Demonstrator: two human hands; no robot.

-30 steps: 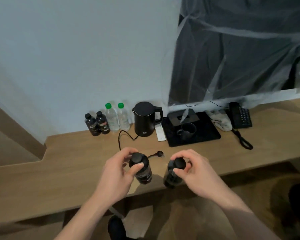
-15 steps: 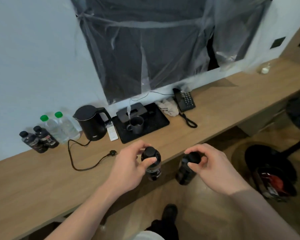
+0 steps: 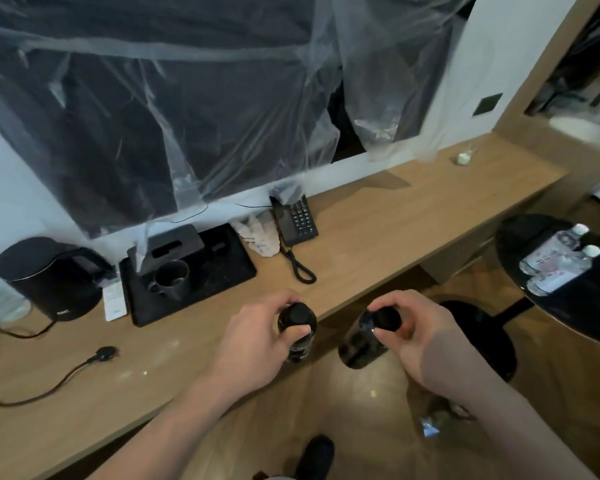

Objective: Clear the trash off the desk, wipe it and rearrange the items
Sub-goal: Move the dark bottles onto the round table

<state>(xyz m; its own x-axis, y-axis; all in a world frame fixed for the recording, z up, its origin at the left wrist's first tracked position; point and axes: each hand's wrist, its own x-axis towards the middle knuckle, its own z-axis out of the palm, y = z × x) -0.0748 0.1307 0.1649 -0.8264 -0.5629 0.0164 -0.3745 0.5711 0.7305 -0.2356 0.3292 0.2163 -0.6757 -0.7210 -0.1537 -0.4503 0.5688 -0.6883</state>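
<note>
Your left hand [image 3: 253, 344] grips one small dark plastic bottle with a black cap [image 3: 297, 332] by its neck; your right hand [image 3: 416, 336] pinches a second dark capped bottle [image 3: 364, 339] the same way. Both hang past the front edge of the long wooden worktop [image 3: 378, 230], over the floor. Such cap-only holds could slip if you swing fast, dropping a bottle. Since a second ago your view has turned right: the round black side table [image 3: 568, 317] now shows.
</note>
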